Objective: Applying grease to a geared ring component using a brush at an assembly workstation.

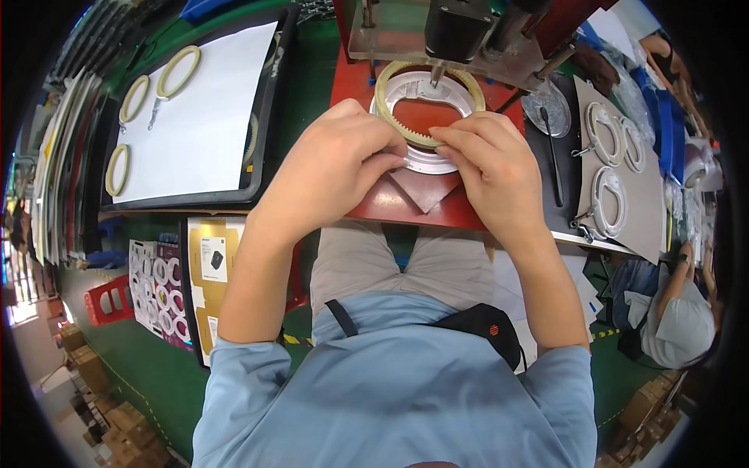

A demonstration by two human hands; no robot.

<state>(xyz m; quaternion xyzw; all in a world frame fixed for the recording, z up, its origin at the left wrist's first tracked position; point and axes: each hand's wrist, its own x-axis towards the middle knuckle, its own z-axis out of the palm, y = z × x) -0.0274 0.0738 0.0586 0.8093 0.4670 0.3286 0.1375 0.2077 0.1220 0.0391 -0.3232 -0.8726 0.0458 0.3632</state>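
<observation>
Left hand [335, 168]: curled, fingertips pinching the near left rim of the toothed ring [425, 97], just above the centre of the frame.
Right hand [488, 160]: narrow pinch on the near right rim of the same ring, thumb and forefinger meeting the left hand's fingers.
Toothed ring: pale yellow, teeth on the inner edge, seated over a white disc [427, 161] on the red fixture [367, 204], under the dark press head [456, 31].
Handling: it looks light, thin and stiff plastic; probably flexes if squeezed across, and the teeth could mar.
Where to hold: the smooth outer rim, two opposite points, not the teeth.
Nearby: more yellow rings [178, 70] on the white sheet [211, 125] at upper left; white rings [608, 191] on the surface [300, 70] at right.
</observation>
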